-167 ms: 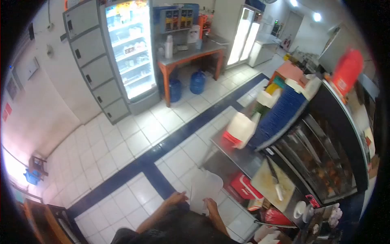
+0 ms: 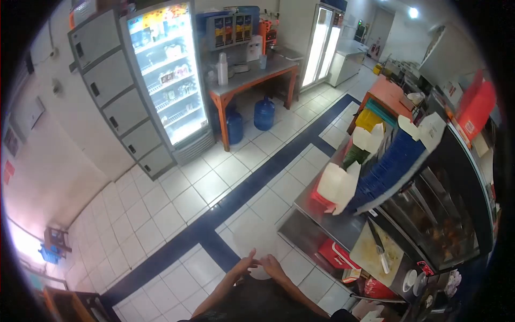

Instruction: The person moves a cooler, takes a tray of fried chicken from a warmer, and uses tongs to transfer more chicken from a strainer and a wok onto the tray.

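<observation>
A pale, thin white sheet (image 2: 258, 231), perhaps a bag or an unfolded carton, is in front of my body and blends into the white floor tiles. My left hand (image 2: 245, 264) is at its left side, fingers bent in toward the middle. From the right, my right hand (image 2: 272, 265) pinches the sheet, its fingertips almost touching those of my left hand. Part of the white material shows below the fingers. Its exact shape is too faint to tell.
To the right, a knife (image 2: 380, 249) lies on a cutting board (image 2: 365, 252) beside a glass food case (image 2: 437, 214). Stacked blue cartons (image 2: 389, 166) and a red-and-white carton (image 2: 335, 188) stand on the metal counter (image 2: 308, 206). A lit fridge (image 2: 169, 75) and orange-legged table (image 2: 255, 73) are behind.
My hands have come closer together, my left hand moving right toward the right hand. The white sheet has shifted and looks fainter. The view has turned slightly.
</observation>
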A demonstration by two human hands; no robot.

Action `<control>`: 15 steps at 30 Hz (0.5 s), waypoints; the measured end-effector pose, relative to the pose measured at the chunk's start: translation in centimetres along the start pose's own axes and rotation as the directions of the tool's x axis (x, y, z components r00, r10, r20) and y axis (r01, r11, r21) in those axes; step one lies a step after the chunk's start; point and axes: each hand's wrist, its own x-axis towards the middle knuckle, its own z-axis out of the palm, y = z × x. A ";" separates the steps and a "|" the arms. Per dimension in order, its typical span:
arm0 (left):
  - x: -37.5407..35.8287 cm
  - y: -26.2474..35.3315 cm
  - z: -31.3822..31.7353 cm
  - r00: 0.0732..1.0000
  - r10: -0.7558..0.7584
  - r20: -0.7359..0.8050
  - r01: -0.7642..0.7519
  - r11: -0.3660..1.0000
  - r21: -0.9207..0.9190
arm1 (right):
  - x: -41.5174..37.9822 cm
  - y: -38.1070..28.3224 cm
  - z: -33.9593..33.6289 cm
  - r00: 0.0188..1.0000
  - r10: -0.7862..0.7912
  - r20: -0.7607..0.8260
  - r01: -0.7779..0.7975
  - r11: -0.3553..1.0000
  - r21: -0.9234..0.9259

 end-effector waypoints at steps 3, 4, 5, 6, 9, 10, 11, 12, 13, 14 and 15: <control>1.2 8.0 -7.8 0.984 -0.062 -0.166 0.041 0.991 -0.125 | 10.2 -4.9 3.7 0.975 -0.159 -0.158 0.177 0.978 0.109; 2.6 9.8 -9.2 0.971 -0.097 -0.219 0.058 0.982 -0.178 | 13.0 -5.9 3.5 0.974 -0.163 -0.158 0.183 0.976 0.122; 4.4 11.3 -11.0 0.968 -0.093 -0.235 0.053 0.984 -0.168 | 16.1 -7.0 3.1 0.993 -0.114 0.013 0.111 0.985 0.130; 6.8 12.5 -12.6 0.947 -0.082 -0.309 0.011 0.974 -0.227 | 19.2 -8.1 2.3 0.981 -0.066 0.185 0.045 0.992 0.118; 11.7 19.3 -17.1 0.888 -0.080 -0.453 -0.116 0.914 -0.388 | 27.4 -10.7 0.1 0.909 -0.373 0.183 0.377 0.926 0.015; 14.3 22.3 -19.0 0.876 -0.062 -0.478 -0.144 0.912 -0.383 | 30.9 -11.9 -0.9 0.836 -0.516 0.188 0.531 0.846 -0.037; 17.3 24.0 -21.6 0.877 -0.077 -0.474 -0.133 0.910 -0.394 | 34.8 -13.3 -2.1 0.821 -0.509 0.258 0.541 0.838 -0.068; 19.4 25.7 -23.3 0.882 -0.094 -0.461 -0.114 0.908 -0.404 | 38.2 -15.4 -4.3 0.815 -0.520 0.254 0.548 0.835 -0.046; 19.8 29.7 -24.2 0.831 -0.004 -0.556 -0.131 0.971 -0.202 | 41.6 -18.1 -6.9 0.829 -0.381 0.409 0.401 0.915 0.039; 20.5 32.9 -25.6 0.798 0.144 -0.585 -0.188 0.982 -0.014 | 44.1 -19.9 -8.9 0.791 -0.232 0.567 0.218 0.971 0.094; 22.0 35.9 -26.2 0.770 0.288 -0.570 -0.238 0.958 0.162 | 47.7 -18.9 -10.3 0.809 -0.321 0.492 0.227 0.943 0.242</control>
